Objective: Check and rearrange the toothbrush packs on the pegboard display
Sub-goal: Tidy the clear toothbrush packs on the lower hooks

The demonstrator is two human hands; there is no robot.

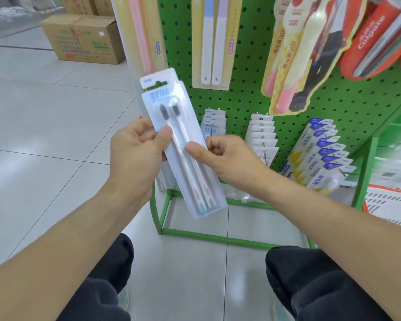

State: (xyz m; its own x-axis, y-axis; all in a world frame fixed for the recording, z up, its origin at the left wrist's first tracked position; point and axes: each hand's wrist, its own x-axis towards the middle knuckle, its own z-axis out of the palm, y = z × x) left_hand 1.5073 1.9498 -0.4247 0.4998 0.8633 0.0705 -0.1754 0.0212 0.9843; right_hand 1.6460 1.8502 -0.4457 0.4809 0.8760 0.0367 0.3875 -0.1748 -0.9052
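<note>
Both hands hold one clear toothbrush pack (183, 144) in front of the green pegboard (245, 72). The left hand (134, 147) and right hand (227, 156) pinch its side edges, hiding its middle; small print is unreadable. Its long axis tilts, heads up-left, handles down-right.

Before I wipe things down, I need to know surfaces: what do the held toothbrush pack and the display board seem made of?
Toothbrush pack: looks like clear, glossy plastic over a white card; the brushes show through and it catches glare. Pegboard: probably painted metal, green with even rows of holes, though coated board is possible.
</note>
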